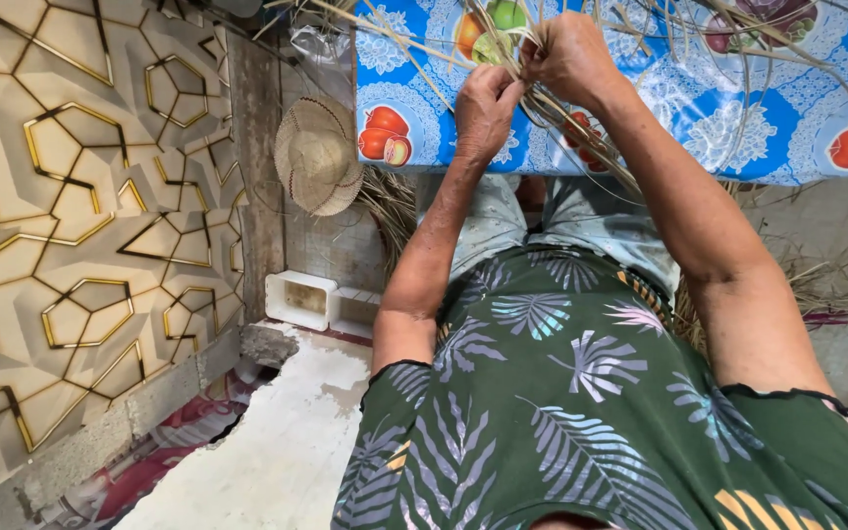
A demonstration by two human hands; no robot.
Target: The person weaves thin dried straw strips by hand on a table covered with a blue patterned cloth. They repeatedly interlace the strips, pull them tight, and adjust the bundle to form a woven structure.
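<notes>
Both my hands are raised over the near edge of a table covered with a blue fruit-print cloth. My left hand pinches a bundle of thin dry straw strands. My right hand grips the same strands just above and to the right. The strands fan out across the cloth and hang down over the table's edge. I wear a dark green leaf-print top.
A woven straw hat hangs on the wall left of the table. A white plastic tray sits on the floor below it. Loose straw lies under the table. A wall with gold geometric lines fills the left side.
</notes>
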